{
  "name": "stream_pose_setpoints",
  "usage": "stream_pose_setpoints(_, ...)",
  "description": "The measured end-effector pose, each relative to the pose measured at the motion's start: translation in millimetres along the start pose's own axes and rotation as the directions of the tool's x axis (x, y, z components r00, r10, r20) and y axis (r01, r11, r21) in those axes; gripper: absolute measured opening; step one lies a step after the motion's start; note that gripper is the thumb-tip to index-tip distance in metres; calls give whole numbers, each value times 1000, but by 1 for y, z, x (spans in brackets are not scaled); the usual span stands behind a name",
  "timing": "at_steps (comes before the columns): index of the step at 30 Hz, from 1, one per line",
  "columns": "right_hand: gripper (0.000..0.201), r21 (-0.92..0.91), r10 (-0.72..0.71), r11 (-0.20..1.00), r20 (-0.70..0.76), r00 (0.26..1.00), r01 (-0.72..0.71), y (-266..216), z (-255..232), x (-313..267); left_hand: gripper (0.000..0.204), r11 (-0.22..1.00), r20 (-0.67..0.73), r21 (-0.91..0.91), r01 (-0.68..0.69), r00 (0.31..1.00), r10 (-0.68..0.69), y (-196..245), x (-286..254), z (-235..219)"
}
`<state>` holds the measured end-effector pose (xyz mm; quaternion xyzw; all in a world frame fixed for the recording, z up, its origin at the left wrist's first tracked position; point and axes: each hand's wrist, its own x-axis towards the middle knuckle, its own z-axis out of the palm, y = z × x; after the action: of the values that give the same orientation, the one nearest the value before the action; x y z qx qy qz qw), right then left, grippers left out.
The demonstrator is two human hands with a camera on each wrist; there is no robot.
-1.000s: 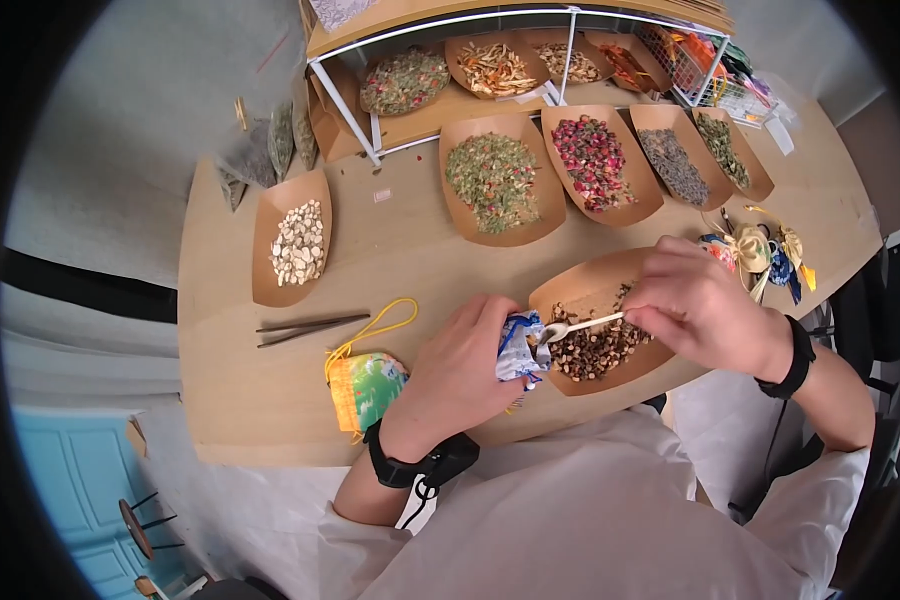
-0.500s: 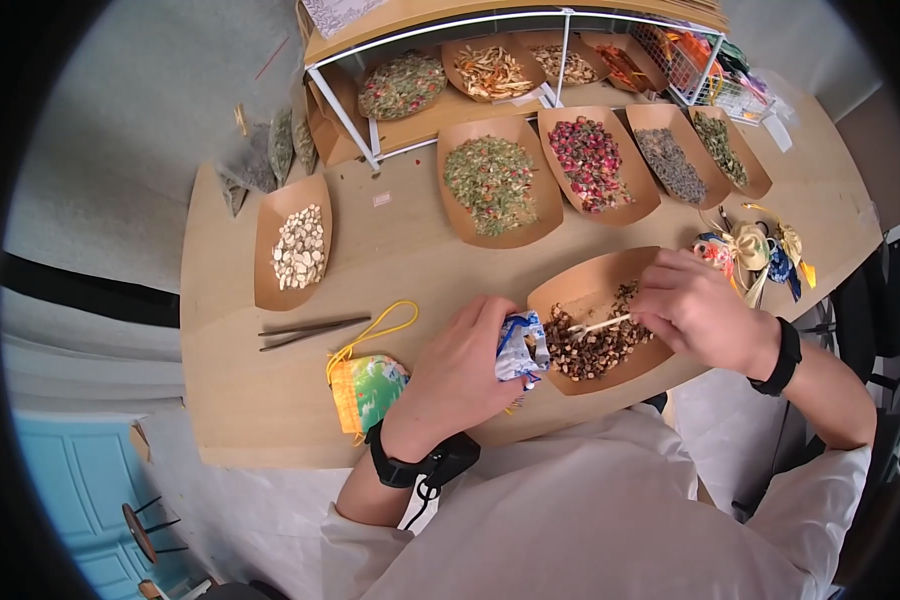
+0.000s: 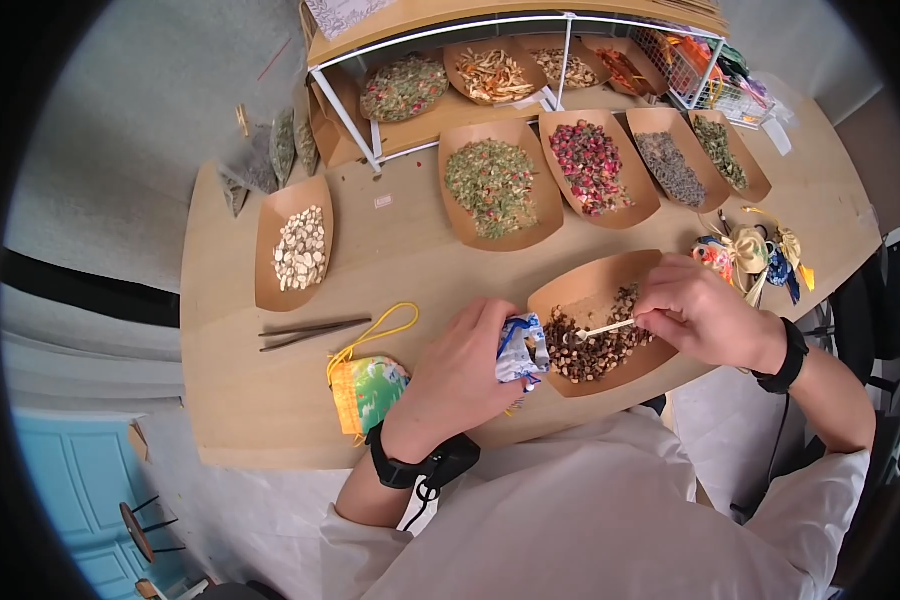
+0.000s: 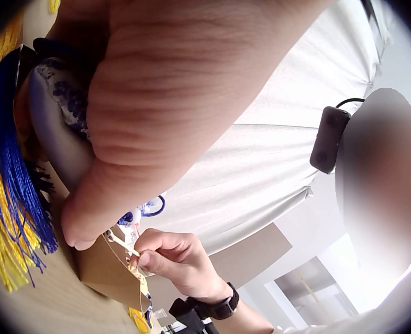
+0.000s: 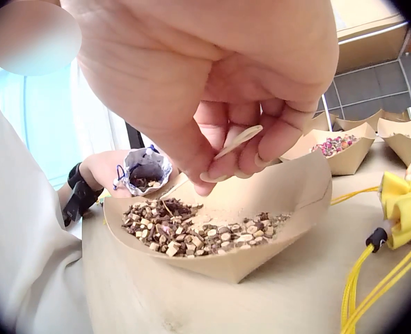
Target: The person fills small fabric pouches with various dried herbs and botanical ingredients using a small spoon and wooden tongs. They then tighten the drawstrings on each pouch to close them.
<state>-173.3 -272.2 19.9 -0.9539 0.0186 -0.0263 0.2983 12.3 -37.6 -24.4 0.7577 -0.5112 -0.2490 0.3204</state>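
The left hand [image 3: 458, 362] has its grip round a small blue and white bag [image 3: 520, 350], just beside a brown paper tray [image 3: 585, 284] on the desk [image 3: 400, 262]. The right hand [image 3: 692, 312] pinches a thin pale spoon [image 3: 612, 327], its tip at the brown bits [image 3: 595, 357] in the tray. A yellow and green pouch [image 3: 372, 386] lies near the left hand.

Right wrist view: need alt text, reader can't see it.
A right hand pinches a thin pale spoon over a brown paper tray of dark and pale chopped pieces. Beyond the tray, a left hand holds a blue-and-white pouch, its mouth open and some pieces inside. A yellow drawstring pouch shows at the right edge.
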Motion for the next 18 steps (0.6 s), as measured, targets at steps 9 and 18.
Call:
stream_pose_setpoints(9, 8, -180, -213, 965, -124, 969, 189, -32, -3, 17, 56, 1000, -3, -14, -6, 1000, 6, -2, 0, 0)
stream_pose_setpoints(18, 9, -420, -142, 903, -78, 987, 96, 4, 2, 7, 56, 1000, 2, 1, -16, 1000, 16, -2, 0, 0)
